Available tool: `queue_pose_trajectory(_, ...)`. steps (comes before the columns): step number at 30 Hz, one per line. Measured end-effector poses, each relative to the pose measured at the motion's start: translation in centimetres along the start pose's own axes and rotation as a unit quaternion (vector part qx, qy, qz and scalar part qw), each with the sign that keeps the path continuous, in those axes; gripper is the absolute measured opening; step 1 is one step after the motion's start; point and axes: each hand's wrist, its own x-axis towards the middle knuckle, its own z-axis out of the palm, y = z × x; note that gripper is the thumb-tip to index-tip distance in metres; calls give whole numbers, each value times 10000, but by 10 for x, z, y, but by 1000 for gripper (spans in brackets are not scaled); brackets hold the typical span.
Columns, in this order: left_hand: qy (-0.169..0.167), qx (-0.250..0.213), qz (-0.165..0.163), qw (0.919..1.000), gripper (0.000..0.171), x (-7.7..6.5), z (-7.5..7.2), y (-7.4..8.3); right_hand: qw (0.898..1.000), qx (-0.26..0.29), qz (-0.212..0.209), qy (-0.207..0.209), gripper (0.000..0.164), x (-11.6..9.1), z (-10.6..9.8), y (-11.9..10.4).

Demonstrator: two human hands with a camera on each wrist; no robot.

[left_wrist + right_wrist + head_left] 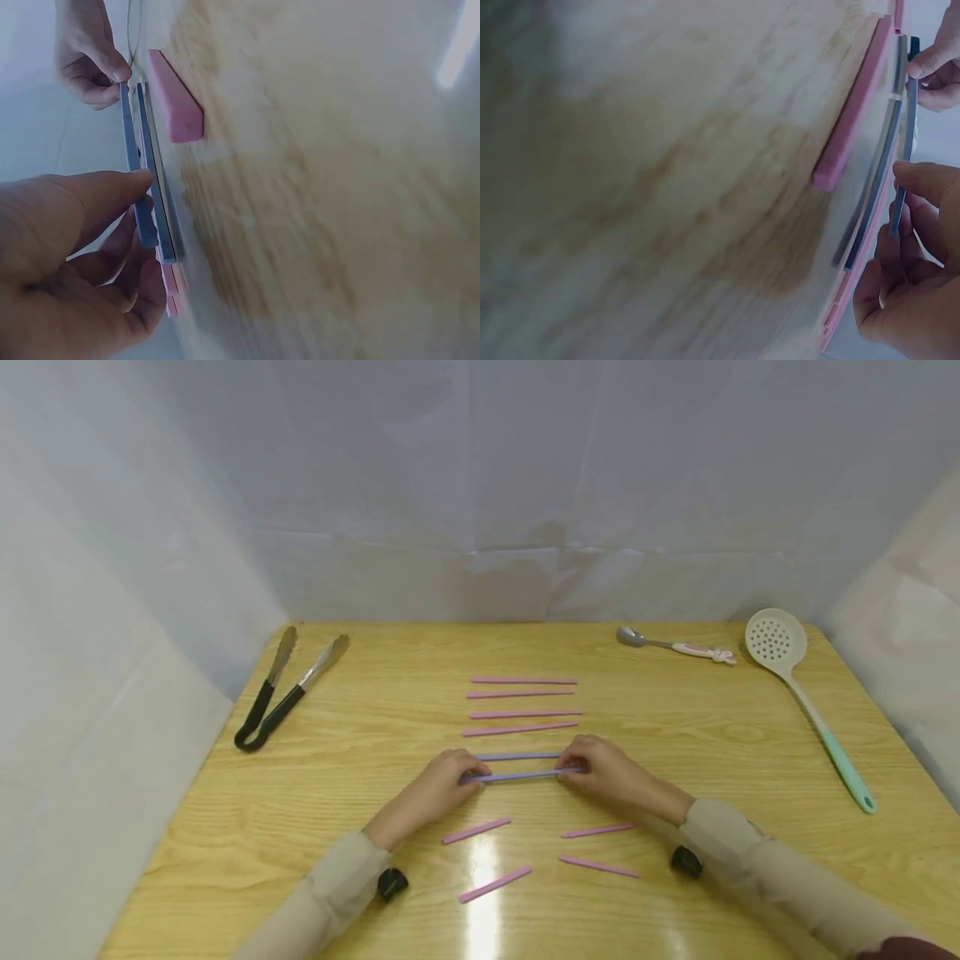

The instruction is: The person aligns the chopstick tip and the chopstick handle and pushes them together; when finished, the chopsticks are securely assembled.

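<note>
My left hand (447, 777) pinches the left end of a thin blue stick (521, 775) between thumb and fingertips. The right hand (607, 772) pinches the same stick near its right end, so it spans level between both hands. In the wrist views this held stick (129, 127) appears slightly raised off the wood. Just beyond it, a second blue stick (517, 757) lies on the table, its right end hidden behind the right hand. Several long pink sticks (525, 715) lie farther back in roughly parallel rows. Nearer the body are shorter pink sticks (495, 885), two on each side.
Black-handled tongs (273, 710) lie spread at the left of the wooden table (375, 693). Toward the back right is a small spoon (675, 646) with a rabbit-shaped handle end. A slotted skimmer (813, 710) with a mint handle lies along the right side. Pale sheeting (510, 485) encloses the table's back and sides.
</note>
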Motion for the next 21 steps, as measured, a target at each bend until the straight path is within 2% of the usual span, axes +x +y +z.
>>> queue_pose_trajectory(5, -92, -1, -112, 9999, 12, 3, 3, -2, 9999, -14, 109, -20, 4, 2, 3, 3)
queue_pose_trajectory(11, -120, 54, -158, 9998, 10, 5, 2, -1, 9999, -73, -94, -6, 4, 4, 5, 4)
queue_pose_trajectory(21, -89, 108, -143, 9998, 11, 8, 2, -1, 9978, -638, 13, 182, 5, 8, 7, 2)
